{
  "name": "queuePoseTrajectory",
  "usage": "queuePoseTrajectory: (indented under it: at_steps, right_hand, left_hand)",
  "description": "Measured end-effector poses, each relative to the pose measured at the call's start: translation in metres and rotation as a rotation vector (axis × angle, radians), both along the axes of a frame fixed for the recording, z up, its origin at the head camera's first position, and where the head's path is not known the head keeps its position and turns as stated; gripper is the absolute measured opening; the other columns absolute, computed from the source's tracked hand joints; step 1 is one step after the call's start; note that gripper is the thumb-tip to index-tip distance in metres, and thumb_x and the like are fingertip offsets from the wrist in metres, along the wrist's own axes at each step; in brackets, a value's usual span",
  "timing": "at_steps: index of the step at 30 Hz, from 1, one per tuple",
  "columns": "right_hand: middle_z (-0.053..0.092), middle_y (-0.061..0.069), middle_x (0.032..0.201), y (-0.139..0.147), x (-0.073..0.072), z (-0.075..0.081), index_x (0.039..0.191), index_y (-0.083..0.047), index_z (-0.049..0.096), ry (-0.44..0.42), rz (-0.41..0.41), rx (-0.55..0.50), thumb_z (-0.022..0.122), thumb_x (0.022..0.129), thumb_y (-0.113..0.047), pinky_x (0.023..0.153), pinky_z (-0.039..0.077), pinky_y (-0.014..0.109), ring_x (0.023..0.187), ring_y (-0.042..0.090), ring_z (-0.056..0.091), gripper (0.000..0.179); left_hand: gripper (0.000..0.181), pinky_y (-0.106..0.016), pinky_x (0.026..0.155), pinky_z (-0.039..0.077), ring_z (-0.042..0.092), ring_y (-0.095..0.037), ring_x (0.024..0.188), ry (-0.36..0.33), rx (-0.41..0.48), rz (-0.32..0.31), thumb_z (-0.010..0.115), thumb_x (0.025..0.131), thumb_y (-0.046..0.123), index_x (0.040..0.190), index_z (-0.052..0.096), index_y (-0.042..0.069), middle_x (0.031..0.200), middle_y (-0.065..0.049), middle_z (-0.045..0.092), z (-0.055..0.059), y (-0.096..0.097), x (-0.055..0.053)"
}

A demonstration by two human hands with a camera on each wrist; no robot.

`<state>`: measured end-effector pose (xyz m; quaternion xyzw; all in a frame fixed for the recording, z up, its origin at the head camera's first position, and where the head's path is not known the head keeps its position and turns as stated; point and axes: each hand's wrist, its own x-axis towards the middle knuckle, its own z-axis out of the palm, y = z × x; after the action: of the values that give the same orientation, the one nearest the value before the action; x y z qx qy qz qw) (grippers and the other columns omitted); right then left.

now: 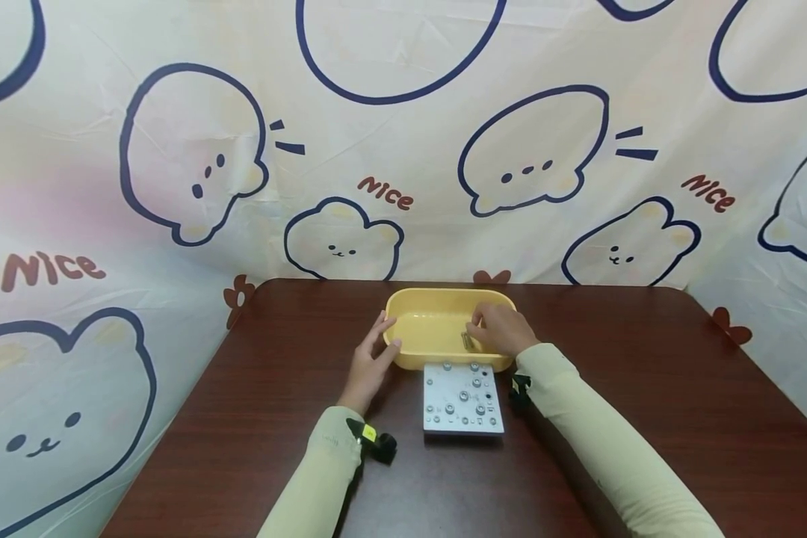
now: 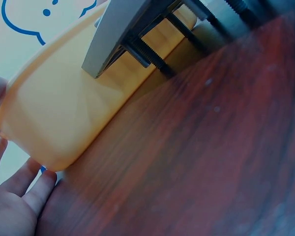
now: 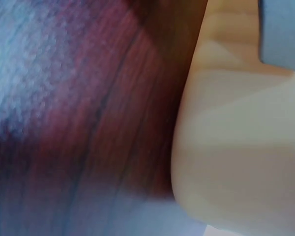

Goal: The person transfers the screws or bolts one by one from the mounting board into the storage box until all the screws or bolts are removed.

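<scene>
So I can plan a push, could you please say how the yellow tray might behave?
The yellow tray would probably slide rather than tip, being low and wide. It looks smooth and thin-walled, so may be light and slightly slippery.

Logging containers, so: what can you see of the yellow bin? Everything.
The yellow bin is open-topped and oblong, with rounded corners, smooth walls and a continuous rim; it looks like plastic. It sits upright on the dark wood-look table, one long side toward the person, just beyond the metal plate; whether those two touch isn't clear. The left hand touches its left end. The right hand reaches into its right part, beside small brass-coloured pieces inside.
</scene>
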<state>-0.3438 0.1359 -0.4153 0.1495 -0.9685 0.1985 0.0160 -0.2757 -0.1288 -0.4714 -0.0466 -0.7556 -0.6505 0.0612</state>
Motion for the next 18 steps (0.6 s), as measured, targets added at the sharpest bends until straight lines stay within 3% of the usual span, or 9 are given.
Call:
queuePoseTrajectory:
  at_steps: [2,5,12,18]
  right_hand:
    - [0.059,0.000,0.072,0.000,0.000,0.000,0.086,-0.015,0.061,-0.008,0.004,-0.033,0.063,0.087,-0.028,0.059,0.047,0.029,0.064,0.017,0.056,0.014]
    - [0.060,0.001,0.077,0.002,0.000,0.001,0.085,-0.015,0.061,-0.036,0.013,-0.108,0.062,0.089,-0.026,0.063,0.049,0.029,0.070,0.018,0.057,0.011]
    - [0.059,0.002,0.075,0.018,0.001,0.013,0.092,-0.015,0.062,-0.007,0.065,-0.206,0.060,0.091,-0.028,0.060,0.049,0.029,0.068,0.018,0.056,0.013]
    - [0.059,0.003,0.078,0.022,0.018,0.029,0.096,-0.014,0.060,-0.015,0.099,-0.202,0.061,0.091,-0.025,0.060,0.049,0.029,0.070,0.018,0.055,0.012]
  left_hand:
    - [0.048,-0.044,0.115,0.023,0.020,-0.012,0.145,-0.014,-0.006,-0.005,0.061,0.094,0.034,0.141,0.050,0.029,0.155,0.020,0.025,0.002,0.000,0.002]
    - [0.051,-0.045,0.115,0.023,0.019,-0.016,0.145,-0.025,-0.022,-0.010,0.061,0.094,0.034,0.143,0.048,0.023,0.157,0.013,0.024,0.015,0.001,0.011]
    - [0.049,-0.047,0.115,0.021,0.019,-0.013,0.145,-0.024,-0.010,-0.004,0.061,0.094,0.035,0.141,0.050,0.028,0.155,0.021,0.026,0.005,0.002,0.004]
    - [0.053,-0.047,0.115,0.021,0.018,-0.019,0.146,-0.019,-0.023,-0.021,0.061,0.095,0.032,0.144,0.047,0.017,0.158,0.008,0.024,0.032,0.002,0.021]
